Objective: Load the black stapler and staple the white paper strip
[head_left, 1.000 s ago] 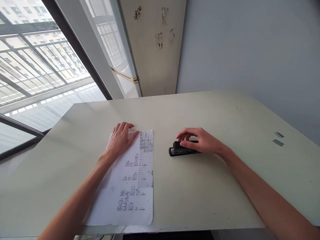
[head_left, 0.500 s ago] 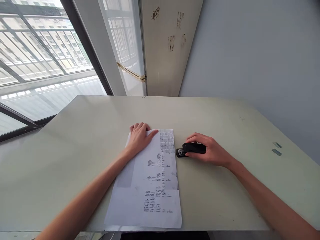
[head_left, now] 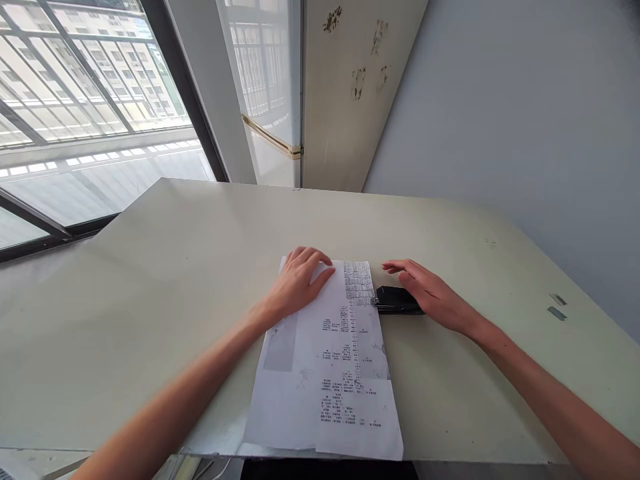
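Note:
Printed white paper sheets [head_left: 345, 373] lie on the pale table, reaching its front edge. My left hand [head_left: 303, 280] rests on their upper left part, thumb spread from the fingers, holding nothing. A black stapler [head_left: 399, 301] sits at the upper right edge of the paper, its front end meeting that edge. Just over the stapler's rear is my right hand [head_left: 425, 290], with fingers stretched out and thumb apart, not gripped round it. Whether the palm touches the stapler is hard to tell.
The table [head_left: 210, 233] spans the view, with two small dark patches [head_left: 557, 313] at its right. Behind it stand a fridge [head_left: 273, 100] with a gold handle and a stained side. A window [head_left: 75, 100] is at the left, a grey wall [head_left: 510, 100] at the right.
The paper and my left hand have shifted right, bringing the sheet's edge to the stapler. My right hand has let go of the stapler and opened. The view has tilted slightly.

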Tool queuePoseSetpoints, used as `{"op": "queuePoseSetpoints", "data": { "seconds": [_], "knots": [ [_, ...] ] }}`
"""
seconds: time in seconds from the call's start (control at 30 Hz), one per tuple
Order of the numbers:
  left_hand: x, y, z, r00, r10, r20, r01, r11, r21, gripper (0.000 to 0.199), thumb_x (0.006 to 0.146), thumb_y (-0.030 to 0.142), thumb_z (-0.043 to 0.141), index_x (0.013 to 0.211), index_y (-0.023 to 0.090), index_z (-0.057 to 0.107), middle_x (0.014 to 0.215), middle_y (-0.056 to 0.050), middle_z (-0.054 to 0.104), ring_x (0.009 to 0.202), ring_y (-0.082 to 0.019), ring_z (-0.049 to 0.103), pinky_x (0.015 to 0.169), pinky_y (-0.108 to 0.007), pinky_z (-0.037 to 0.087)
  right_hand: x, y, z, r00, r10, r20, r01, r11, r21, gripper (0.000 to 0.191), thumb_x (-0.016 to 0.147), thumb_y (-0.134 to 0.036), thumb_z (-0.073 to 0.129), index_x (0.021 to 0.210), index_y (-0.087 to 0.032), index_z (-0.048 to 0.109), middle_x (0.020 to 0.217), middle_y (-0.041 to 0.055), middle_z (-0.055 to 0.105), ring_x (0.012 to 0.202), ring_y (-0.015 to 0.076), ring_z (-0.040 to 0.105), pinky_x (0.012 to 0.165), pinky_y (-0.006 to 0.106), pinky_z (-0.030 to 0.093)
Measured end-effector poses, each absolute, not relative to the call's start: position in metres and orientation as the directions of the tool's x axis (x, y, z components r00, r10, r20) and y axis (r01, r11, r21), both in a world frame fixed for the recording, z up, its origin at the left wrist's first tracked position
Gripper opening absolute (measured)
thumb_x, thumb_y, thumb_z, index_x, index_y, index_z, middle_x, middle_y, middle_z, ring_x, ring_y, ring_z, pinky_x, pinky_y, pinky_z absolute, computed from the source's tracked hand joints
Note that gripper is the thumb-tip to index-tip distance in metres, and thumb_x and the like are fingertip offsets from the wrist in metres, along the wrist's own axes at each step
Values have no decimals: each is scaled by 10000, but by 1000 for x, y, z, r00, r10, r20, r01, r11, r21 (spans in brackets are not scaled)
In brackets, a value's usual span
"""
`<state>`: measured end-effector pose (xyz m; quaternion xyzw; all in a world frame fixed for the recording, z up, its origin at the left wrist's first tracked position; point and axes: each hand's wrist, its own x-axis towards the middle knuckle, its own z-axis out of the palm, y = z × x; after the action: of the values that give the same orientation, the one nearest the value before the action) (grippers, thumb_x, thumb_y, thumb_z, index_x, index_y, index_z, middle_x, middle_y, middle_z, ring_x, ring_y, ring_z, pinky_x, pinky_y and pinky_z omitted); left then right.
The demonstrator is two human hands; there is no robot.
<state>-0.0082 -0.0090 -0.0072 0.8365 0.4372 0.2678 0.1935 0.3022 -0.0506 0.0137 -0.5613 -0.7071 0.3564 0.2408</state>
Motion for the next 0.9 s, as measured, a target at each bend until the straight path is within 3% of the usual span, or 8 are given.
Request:
{"op": "queuePoseSetpoints", "data": {
  "seconds": [0.07, 0.13, 0.27, 0.5, 0.7, 0.9],
  "knots": [
    [-20, -25, -3, 642, 719, 265, 513, -660, 549, 240, 1087, 405, 525, 1217, 266, 672, 1385, -83, 661, 1387, -299, 509, 1179, -541, 414, 301, -49, 12, -168, 983, -78, 617, 44, -785, 552, 1060, -701, 353, 1398, -364, 631, 1526, 50, 611, 1454, 336, 519, 1211, 534, 433],
    [-26, -41, -2, 746, 626, 226, 449, -724, 524, 341, 1051, 468, 603, 1340, 296, 663, 1585, -89, 532, 1542, -341, 365, 1237, -583, 364, 298, -48, 12, -106, 990, -95, 633, -7, -774, 571, 1052, -718, 352, 1403, -366, 635, 1550, 42, 597, 1488, 350, 485, 1240, 560, 394],
    [-18, -61, -7, 814, 562, 145, 439, -759, 480, 610, 988, 610, 650, 1532, 349, 556, 1752, -87, 288, 1639, -407, 150, 1300, -681, 195, 286, -44, 15, -72, 987, -144, 684, -56, -728, 609, 1040, -743, 352, 1464, -382, 598, 1620, 18, 530, 1531, 374, 427, 1273, 591, 328],
    [3, -69, -16, 830, 536, 157, 422, -786, 452, 657, 998, 625, 624, 1569, 315, 525, 1768, -111, 215, 1635, -408, 130, 1310, -675, 164, 267, -40, 17, -125, 984, -128, 745, 8, -667, 671, 1042, -754, 299, 1481, -347, 601, 1657, 28, 486, 1615, 366, 270, 1310, 627, 227],
    [2, -72, -17, 831, 514, 212, 374, -798, 472, 671, 976, 611, 669, 1568, 324, 532, 1771, -94, 187, 1624, -437, 140, 1300, -698, 178, 266, -43, 22, -99, 982, -158, 773, -25, -634, 700, 1032, -771, 278, 1495, -349, 590, 1654, 17, 496, 1604, 367, 305, 1305, 621, 271],
    [9, -74, -22, 834, 515, 199, 399, -810, 429, 728, 990, 658, 613, 1603, 287, 485, 1782, -97, 128, 1632, -416, 104, 1322, -648, 128, 261, -44, 27, -105, 979, -174, 846, -4, -534, 702, 1056, -732, 190, 1527, -353, 546, 1668, -13, 478, 1598, 319, 337, 1291, 565, 335]
  ]
}}
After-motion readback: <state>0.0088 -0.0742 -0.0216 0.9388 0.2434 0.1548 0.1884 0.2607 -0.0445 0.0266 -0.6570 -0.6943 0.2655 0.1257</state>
